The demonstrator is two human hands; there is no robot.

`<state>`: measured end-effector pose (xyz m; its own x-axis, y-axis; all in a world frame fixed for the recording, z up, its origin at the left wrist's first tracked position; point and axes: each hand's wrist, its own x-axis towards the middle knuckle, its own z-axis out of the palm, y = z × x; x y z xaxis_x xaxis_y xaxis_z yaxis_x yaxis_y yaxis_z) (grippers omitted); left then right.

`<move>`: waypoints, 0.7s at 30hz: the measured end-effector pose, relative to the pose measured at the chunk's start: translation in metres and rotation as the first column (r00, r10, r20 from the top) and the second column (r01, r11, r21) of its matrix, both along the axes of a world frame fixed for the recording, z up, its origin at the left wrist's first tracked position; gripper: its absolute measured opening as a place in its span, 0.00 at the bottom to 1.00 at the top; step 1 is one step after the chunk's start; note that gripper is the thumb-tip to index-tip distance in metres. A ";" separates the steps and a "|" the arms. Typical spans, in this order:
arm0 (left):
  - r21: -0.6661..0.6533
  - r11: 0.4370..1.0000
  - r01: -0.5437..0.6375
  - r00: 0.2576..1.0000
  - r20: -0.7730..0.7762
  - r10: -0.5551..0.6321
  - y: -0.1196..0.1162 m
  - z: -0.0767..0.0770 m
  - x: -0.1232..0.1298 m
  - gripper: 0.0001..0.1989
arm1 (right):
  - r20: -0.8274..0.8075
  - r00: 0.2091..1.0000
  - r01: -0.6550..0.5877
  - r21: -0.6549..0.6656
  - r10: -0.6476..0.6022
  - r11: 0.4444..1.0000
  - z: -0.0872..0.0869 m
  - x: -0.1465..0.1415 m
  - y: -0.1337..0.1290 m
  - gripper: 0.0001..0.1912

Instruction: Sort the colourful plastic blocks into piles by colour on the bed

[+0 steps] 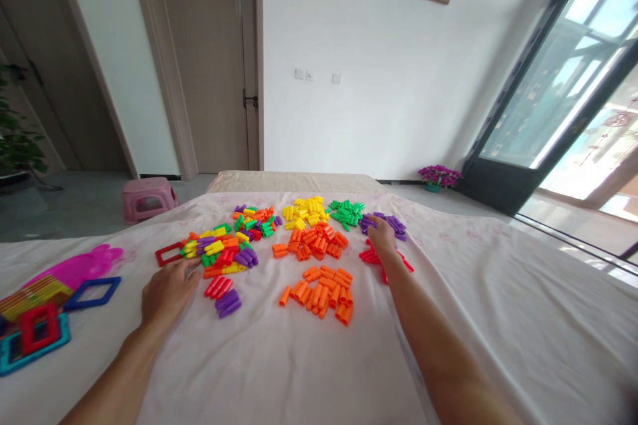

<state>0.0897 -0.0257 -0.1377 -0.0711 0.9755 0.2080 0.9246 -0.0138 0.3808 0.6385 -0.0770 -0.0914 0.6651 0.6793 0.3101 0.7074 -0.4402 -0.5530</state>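
Observation:
My left hand (168, 289) rests on the cloth with its fingers apart and nothing visible in it, beside a mixed pile of colourful plastic bullet-shaped pieces (219, 249) and a red square frame (169, 254). Small rows of red pieces (218, 287) and purple pieces (228, 303) lie to its right. My right hand (381, 236) reaches over a purple pile (395, 226), fingers bent together; whatever they pinch is hidden. Just below that hand are red pieces (369, 255). Sorted piles of yellow (305, 212), green (347, 213) and orange pieces (319, 241) sit between the hands.
A nearer orange group (321, 292) lies mid-table. At left are a pink plastic item (74, 269), a blue frame (93, 293) and a red frame (40, 327). White cloth (309, 372) with folds covers the table. A pink stool (149, 198) stands beyond.

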 end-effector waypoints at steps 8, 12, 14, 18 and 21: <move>0.007 1.000 0.014 1.000 -0.003 -0.014 -0.001 -0.001 -0.001 0.25 | 0.318 0.883 -0.191 -0.427 0.345 0.884 0.009 0.018 0.030 0.22; -0.007 1.000 0.026 0.999 -0.025 -0.026 0.000 -0.001 -0.004 0.26 | 0.293 0.882 -0.208 -0.463 0.370 0.862 0.006 0.031 0.024 0.21; -0.003 0.999 0.039 0.999 -0.028 -0.039 0.001 -0.002 -0.005 0.26 | 0.299 0.882 -0.203 -0.457 0.364 0.866 0.005 0.038 0.019 0.21; -0.007 0.999 0.036 0.999 -0.021 -0.036 0.002 -0.003 -0.005 0.26 | 0.338 0.898 -0.088 -0.488 0.281 0.869 0.007 0.046 0.013 0.19; -0.013 1.000 0.024 0.999 -0.023 -0.024 0.003 -0.003 -0.004 0.26 | 0.402 0.882 -0.003 -0.515 0.245 0.857 0.011 0.046 0.018 0.16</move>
